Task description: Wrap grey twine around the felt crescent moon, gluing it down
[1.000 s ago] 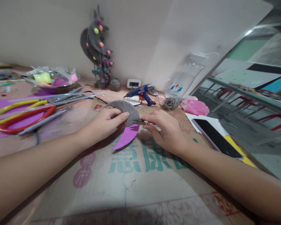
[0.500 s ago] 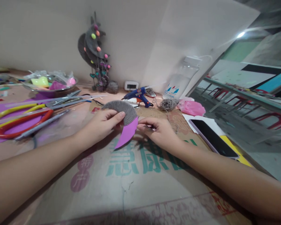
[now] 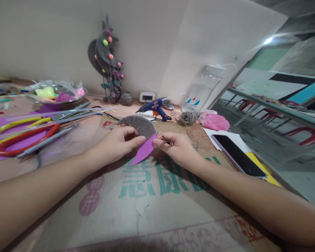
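Observation:
A purple crescent (image 3: 144, 151) has its upper part wrapped in grey yarn (image 3: 139, 125); its lower tip is bare purple. My left hand (image 3: 122, 141) pinches the crescent on its inner side between thumb and fingers. On the outer side my right hand (image 3: 174, 147) is closed at the crescent's edge, where wrapped yarn meets bare purple. Something thin and dark, perhaps yarn, shows between its fingers. Beyond the hands, a ball of grey yarn (image 3: 188, 118) lies with loose strands near it.
A blue glue gun (image 3: 155, 106), a small clock (image 3: 147, 96) and a bottle (image 3: 203, 89) stand behind. Scissors (image 3: 28, 134) and a metal bowl (image 3: 56, 103) are at left. A phone (image 3: 238, 154) lies at right. A decorated grey crescent (image 3: 105, 52) leans on the wall.
The crescent has tilted and shifted slightly right. My left thumb has moved right, closer to the bare purple part, and my right fingers now touch its edge.

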`<state>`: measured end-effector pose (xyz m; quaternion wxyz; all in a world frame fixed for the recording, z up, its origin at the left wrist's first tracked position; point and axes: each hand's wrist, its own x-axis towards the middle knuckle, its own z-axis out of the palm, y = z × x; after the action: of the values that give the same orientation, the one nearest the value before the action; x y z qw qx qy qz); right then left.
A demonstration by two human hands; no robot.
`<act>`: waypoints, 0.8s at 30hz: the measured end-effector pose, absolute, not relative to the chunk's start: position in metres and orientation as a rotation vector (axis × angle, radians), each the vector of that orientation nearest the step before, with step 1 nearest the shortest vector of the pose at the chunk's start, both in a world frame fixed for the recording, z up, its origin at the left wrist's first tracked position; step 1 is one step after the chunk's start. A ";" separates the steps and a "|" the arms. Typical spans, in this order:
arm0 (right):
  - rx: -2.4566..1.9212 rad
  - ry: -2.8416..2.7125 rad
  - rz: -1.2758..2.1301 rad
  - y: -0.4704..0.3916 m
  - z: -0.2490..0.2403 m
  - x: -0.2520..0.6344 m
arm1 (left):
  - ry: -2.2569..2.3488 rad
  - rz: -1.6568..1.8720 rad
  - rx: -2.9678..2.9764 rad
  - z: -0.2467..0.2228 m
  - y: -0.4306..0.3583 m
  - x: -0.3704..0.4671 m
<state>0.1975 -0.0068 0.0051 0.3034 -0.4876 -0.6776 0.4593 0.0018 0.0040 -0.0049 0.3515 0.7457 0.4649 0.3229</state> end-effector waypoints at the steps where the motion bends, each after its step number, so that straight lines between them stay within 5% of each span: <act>1: -1.289 -1.793 1.233 -0.007 0.005 0.197 | 1.183 0.839 1.957 -0.006 0.005 0.001; 24: -1.249 -1.746 1.299 0.005 -0.003 0.201 | 1.225 0.846 1.693 -0.004 0.005 0.003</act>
<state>0.2006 0.0046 -0.0028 0.3108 -0.4730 -0.6615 0.4920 0.0027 0.0047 -0.0037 0.4294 0.6782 0.4907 0.3390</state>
